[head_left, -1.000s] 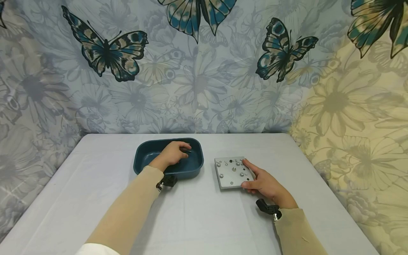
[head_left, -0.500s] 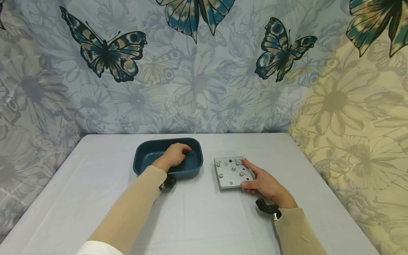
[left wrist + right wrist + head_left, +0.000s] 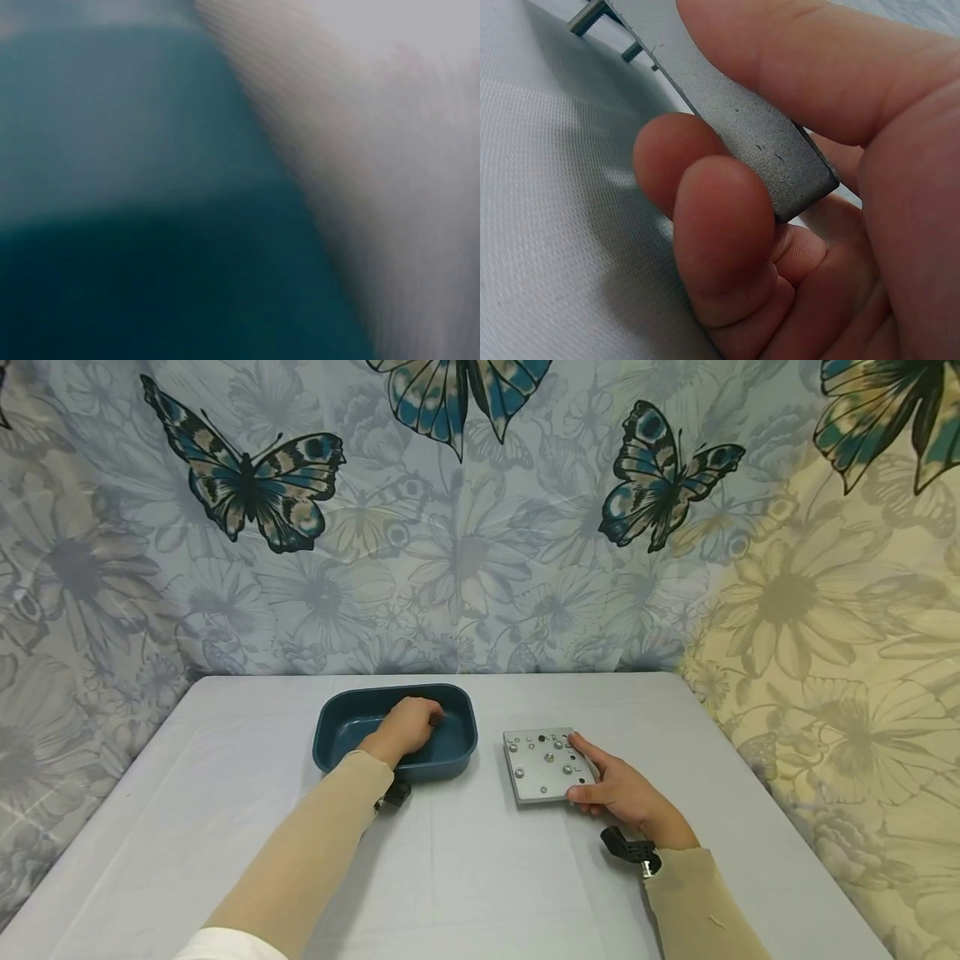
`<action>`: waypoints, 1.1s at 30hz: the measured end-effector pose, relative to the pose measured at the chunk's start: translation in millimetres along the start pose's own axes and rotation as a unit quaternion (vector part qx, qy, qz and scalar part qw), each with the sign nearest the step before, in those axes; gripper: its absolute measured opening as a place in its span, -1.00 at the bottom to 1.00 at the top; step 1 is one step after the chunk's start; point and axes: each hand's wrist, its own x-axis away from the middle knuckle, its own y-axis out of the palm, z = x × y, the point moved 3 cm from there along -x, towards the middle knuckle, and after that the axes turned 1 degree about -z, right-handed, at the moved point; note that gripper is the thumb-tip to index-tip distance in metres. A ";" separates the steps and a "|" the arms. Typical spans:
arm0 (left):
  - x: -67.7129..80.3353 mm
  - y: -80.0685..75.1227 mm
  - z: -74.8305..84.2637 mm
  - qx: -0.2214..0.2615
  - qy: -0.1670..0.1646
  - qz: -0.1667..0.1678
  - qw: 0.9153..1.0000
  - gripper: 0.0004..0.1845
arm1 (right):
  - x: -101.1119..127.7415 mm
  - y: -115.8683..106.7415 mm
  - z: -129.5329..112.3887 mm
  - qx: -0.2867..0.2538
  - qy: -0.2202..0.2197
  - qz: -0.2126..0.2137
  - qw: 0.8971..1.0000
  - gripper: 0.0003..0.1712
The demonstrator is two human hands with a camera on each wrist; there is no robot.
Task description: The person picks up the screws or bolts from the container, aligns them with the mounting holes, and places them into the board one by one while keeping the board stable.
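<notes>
Currently left hand (image 3: pixel 406 727) is down in the blue tray (image 3: pixel 341 720) mid-frame, fingers curled, contents hidden so grasp unclear, while right hand (image 3: pixel 618 789) pinches the grey screw plate's (image 3: pixel 542 768) right edge on the tabletop (image 3: pixel 465 877); best keep that plate pinned flat.

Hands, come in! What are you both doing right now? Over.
Left hand inside blue tub, fingers curled, contents hidden. Right hand grips grey plate at its edge. Nothing in the way.

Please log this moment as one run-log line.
left hand: reaching inside blue tub | right hand: grips metal plate corner
</notes>
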 end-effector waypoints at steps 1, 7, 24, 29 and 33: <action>0.6 -0.4 0.2 -0.002 -0.003 -0.002 1.000 -0.67 | 0.0 0.0 -0.2 0.000 0.000 0.000 1.000 0.20; 2.4 -1.8 2.4 -0.022 -0.006 -0.017 1.000 -0.69 | -1.5 -0.9 3.4 -0.009 0.006 0.004 1.000 0.23; 8.7 -21.8 -0.2 0.305 -0.108 -0.007 0.946 -0.72 | -4.0 -2.7 5.5 0.000 0.007 0.008 1.000 0.25; 8.7 -27.5 7.2 0.454 -0.125 -0.022 0.882 -0.72 | -3.9 -1.8 4.9 -0.006 0.005 0.013 1.000 0.25; 7.2 -27.3 8.9 0.519 -0.124 -0.020 0.845 -0.72 | -3.3 -0.8 4.3 -0.009 0.002 0.016 1.000 0.24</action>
